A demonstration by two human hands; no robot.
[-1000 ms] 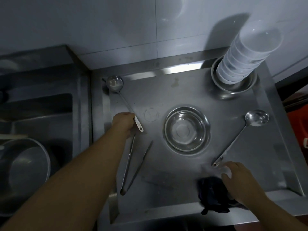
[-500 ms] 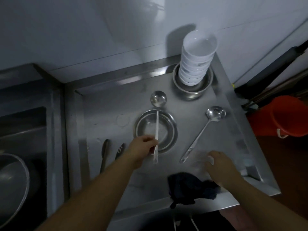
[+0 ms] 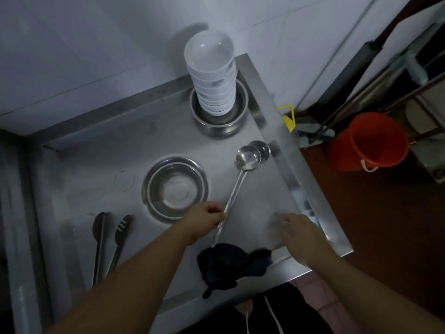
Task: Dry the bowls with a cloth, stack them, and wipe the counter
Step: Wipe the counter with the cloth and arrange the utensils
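Bowls (image 3: 213, 75): white, stacked upright at the far right of the counter (image 3: 262, 189), nested inside a steel basin (image 3: 218, 119). A second steel bowl (image 3: 174, 188) sits alone mid-counter, upright, apart from the stack.

Cloth (image 3: 232, 262): dark, bunched on the near edge, partly overhanging, held by neither hand.

Left hand (image 3: 204, 219): fingers curled round the handle of a ladle (image 3: 240, 174), whose bowl lies beside or over a second ladle bowl (image 3: 263, 149) near the right rim; whether the two touch cannot be told.

Right hand (image 3: 297, 231): blurred, fingers spread and fairly flat, just above or on the counter, holding nothing.

Tongs (image 3: 109, 244): lying at near left, well apart from both hands.

Step in hand, as judged: clearing utensils to one side ahead of wiping; the drying and stacking appear largely complete.

Next move calls for: setting the ladle down, taking up the cloth, and moving or drying the lone steel bowl before the wipe.
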